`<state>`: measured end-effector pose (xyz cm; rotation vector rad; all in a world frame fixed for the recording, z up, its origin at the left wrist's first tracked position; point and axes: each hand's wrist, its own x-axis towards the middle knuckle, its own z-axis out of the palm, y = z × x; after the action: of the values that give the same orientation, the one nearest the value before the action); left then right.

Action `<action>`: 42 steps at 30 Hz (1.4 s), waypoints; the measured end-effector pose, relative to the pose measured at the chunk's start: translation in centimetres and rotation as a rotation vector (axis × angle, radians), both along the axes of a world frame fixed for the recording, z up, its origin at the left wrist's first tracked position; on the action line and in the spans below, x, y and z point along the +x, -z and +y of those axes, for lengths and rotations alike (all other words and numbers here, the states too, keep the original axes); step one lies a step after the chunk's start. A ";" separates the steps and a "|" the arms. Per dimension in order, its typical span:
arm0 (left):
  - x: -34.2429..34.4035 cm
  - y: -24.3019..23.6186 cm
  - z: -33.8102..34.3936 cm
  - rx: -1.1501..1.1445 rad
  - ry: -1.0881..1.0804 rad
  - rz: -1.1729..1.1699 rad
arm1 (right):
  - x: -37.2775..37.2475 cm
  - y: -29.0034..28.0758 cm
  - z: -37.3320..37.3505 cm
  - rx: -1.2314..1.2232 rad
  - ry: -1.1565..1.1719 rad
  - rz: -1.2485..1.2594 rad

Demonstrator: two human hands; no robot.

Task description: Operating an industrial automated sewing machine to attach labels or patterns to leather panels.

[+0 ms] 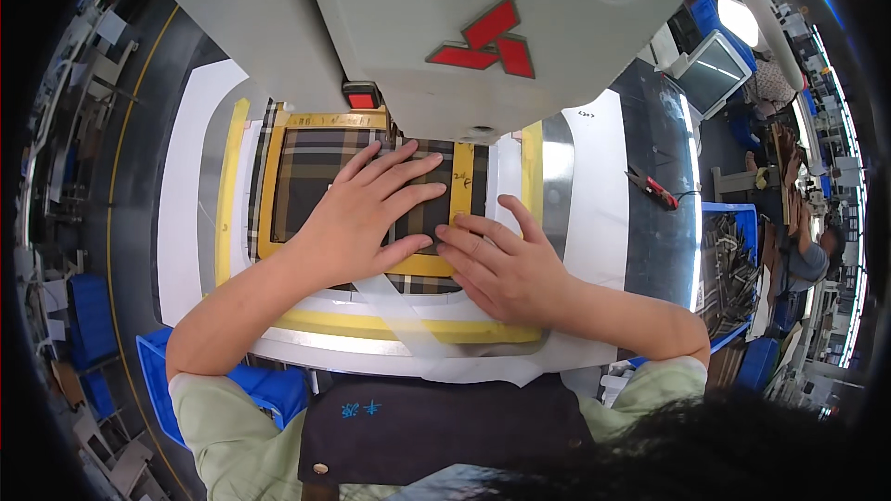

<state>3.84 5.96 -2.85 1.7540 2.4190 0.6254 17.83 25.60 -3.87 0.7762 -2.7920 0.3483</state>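
Observation:
Under the head of a large grey sewing machine (pixel 399 28) lies dark plaid fabric (pixel 311 167), framed by a yellow rectangular template (pixel 269 195). My left hand (pixel 371 209) rests flat on the fabric with its fingers spread, the fingertips close to the needle area. At the frame's lower right corner, my right hand (pixel 501 264) lies with fingers stretched out, touching the yellow border. Neither hand grips anything. A translucent strip (pixel 399 311) runs from below my left palm toward the near edge. The needle tip is partly hidden behind the machine head.
Yellow tape strips (pixel 230 190) edge the white work plate (pixel 594 223). To the right lie red-handled snips (pixel 652 187) on the dark table. A blue bin (pixel 733 269) of fabric pieces stands at the right, another blue bin (pixel 162 390) at lower left. A person (pixel 812 260) sits far right.

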 end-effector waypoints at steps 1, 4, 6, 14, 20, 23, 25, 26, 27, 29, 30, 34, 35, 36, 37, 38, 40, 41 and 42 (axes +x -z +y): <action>0.0 0.1 -0.1 0.000 -0.006 -0.010 | 0.1 0.0 -0.1 0.009 -0.015 -0.010; 0.1 -0.2 0.0 0.002 -0.012 -0.032 | 0.2 0.0 -0.3 0.070 -0.028 0.046; 0.1 -0.4 0.1 0.004 -0.013 -0.039 | 0.3 0.2 -0.4 0.103 -0.030 0.082; 0.6 -0.3 0.0 -0.059 0.002 0.058 | 0.6 0.3 -0.8 0.136 -0.044 0.124; 1.7 -0.9 -0.9 -0.060 0.069 0.076 | 0.5 0.4 -0.7 0.105 -0.073 0.122; 2.4 -1.4 -2.0 -0.092 0.087 0.066 | 0.2 0.3 -0.5 0.099 -0.080 0.136; 2.9 -1.5 -2.5 -0.101 0.094 0.071 | 0.1 0.3 -0.5 0.115 -0.074 0.138; 3.0 -1.5 -2.6 -0.109 0.100 0.075 | 0.0 0.4 -0.4 0.132 -0.068 0.139; 3.0 -1.4 -2.6 -0.109 0.099 0.076 | 0.0 0.4 -0.3 0.132 -0.068 0.140; 3.0 -1.0 -2.5 -0.071 0.094 0.069 | -0.1 0.4 -0.1 0.126 -0.074 0.143; 3.0 -1.0 -2.4 -0.071 0.095 0.069 | -0.2 0.5 -0.1 0.126 -0.073 0.144; 3.1 -0.8 -2.2 -0.063 0.075 0.073 | -0.5 0.6 0.2 0.110 -0.078 0.144; 3.1 -0.7 -2.1 -0.063 0.065 0.081 | -0.7 0.5 0.3 0.111 -0.083 0.146; 3.0 -0.6 -2.1 -0.063 0.069 0.081 | -0.8 0.5 0.4 0.112 -0.078 0.146; 2.8 -0.5 -2.0 -0.060 0.063 0.071 | -0.9 0.5 0.6 0.116 -0.076 0.152; 2.7 -0.5 -1.9 -0.057 0.057 0.061 | -1.1 0.6 0.7 0.120 -0.073 0.157; 2.5 -0.2 -1.6 -0.045 0.053 0.076 | -1.4 1.1 0.9 0.104 -0.068 0.154; 2.4 -0.1 -1.5 -0.032 0.051 0.092 | -1.6 1.2 1.0 0.090 -0.061 0.151; 2.2 0.0 -1.4 -0.032 0.049 0.092 | -1.8 1.1 1.1 0.090 -0.063 0.152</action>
<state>6.07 4.58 -2.87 1.8632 2.4216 0.5082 16.05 26.68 -4.96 0.8732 -2.6605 0.1677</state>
